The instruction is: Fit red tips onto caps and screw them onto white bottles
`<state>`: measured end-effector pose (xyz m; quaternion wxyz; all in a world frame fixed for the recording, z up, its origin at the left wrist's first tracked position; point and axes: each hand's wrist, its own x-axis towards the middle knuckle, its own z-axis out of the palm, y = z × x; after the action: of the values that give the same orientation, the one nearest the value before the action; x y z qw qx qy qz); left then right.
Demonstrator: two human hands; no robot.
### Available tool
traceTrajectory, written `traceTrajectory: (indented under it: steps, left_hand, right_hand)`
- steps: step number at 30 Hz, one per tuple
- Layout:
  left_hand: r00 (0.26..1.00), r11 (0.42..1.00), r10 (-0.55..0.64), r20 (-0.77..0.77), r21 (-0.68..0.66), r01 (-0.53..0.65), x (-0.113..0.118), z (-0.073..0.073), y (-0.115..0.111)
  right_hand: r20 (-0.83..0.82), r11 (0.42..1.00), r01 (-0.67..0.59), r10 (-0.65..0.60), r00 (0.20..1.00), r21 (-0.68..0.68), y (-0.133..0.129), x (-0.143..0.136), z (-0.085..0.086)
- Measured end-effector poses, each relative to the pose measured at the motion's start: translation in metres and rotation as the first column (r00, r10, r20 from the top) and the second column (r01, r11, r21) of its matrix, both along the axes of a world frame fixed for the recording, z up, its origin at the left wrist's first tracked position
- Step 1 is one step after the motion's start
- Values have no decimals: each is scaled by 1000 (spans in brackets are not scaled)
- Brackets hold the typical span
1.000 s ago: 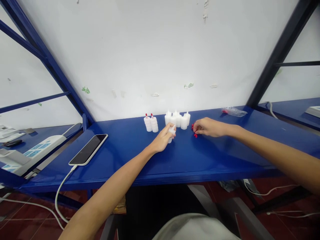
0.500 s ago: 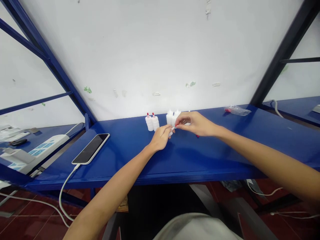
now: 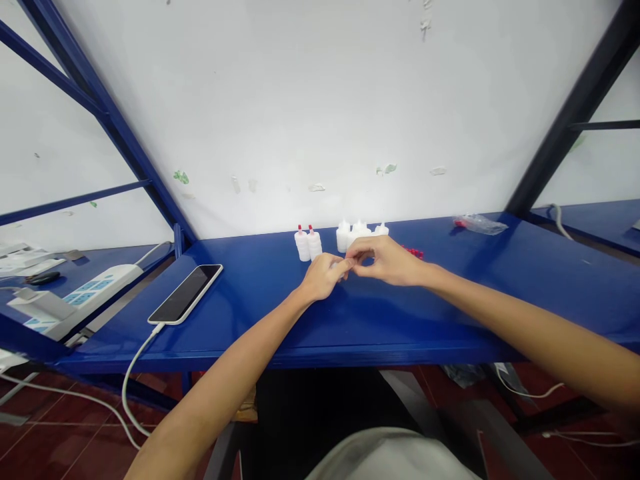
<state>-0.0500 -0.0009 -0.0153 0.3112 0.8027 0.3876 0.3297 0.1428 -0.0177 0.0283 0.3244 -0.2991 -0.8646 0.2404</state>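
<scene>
My left hand (image 3: 321, 277) is closed around a small white squeeze bottle, which is almost wholly hidden by the fingers. Pressed against its fingertips, my right hand (image 3: 385, 259) pinches at the nozzle end; the red cap seen there a moment ago is now covered. Two white bottles with red caps (image 3: 309, 245) stand upright behind my left hand. Several white bottles without red caps (image 3: 350, 235) are upright just beyond my right hand, which partly hides them. Loose red caps (image 3: 414, 252) lie to the right, partly behind my right wrist.
A clear plastic bag (image 3: 480, 224) with something red inside lies at the back right of the blue table (image 3: 240, 347). On the left, a phone (image 3: 186, 295) has a white cable plugged in. A power strip (image 3: 95, 293) sits beyond the blue frame.
My right hand has come down and closer to my left, and its fingers now cover the nozzle and red cap. More of the loose red caps shows. The view has shifted slightly.
</scene>
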Motion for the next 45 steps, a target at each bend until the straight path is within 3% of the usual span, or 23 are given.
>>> traceTrajectory:
  steps: [9, 14, 18, 26, 29, 34, 39, 42, 44, 45]
  left_hand:
    - [978, 981, 145, -149, 152, -122, 0, 1, -2]
    - [935, 939, 208, -287, 326, -109, -13, 13, -6]
    - [887, 917, 233, -398, 393, -65, -30, 18, -3]
    - [838, 916, 143, -526, 392, 90, -28, 14, 0]
    - [829, 934, 157, -537, 353, 51, -36, 18, 4]
    - [808, 982, 137, -574, 184, -35, -72, 30, 17]
    - [812, 959, 272, -517, 217, -183, -92, 33, 23]
    - [850, 909, 396, -347, 277, -311, -92, 35, 21]
    - [926, 938, 327, -187, 187, -293, -85, 35, 18]
    - [963, 969, 238, -123, 101, -226, -80, 34, 17]
  right_hand:
    - [-21, 1000, -5, 5, 1000, 8, 4, -9, -6]
    - [-18, 999, 45, -46, 999, -18, 6, -7, -2]
    - [93, 994, 93, -87, 992, -64, 8, -3, 0]
    - [209, 995, 75, -59, 976, -68, 20, -6, -17]
    - [226, 997, 49, -34, 974, -58, 24, -8, -20]
    - [275, 995, 96, -92, 957, -1, 26, -9, -28]
    - [269, 990, 113, -130, 954, 80, 22, -12, -40]
    - [186, 991, 109, -121, 975, 71, 21, -13, -43]
    - [82, 991, 114, -120, 989, 71, 21, -14, -43]
    - [9, 991, 119, -120, 993, 68, 20, -15, -42]
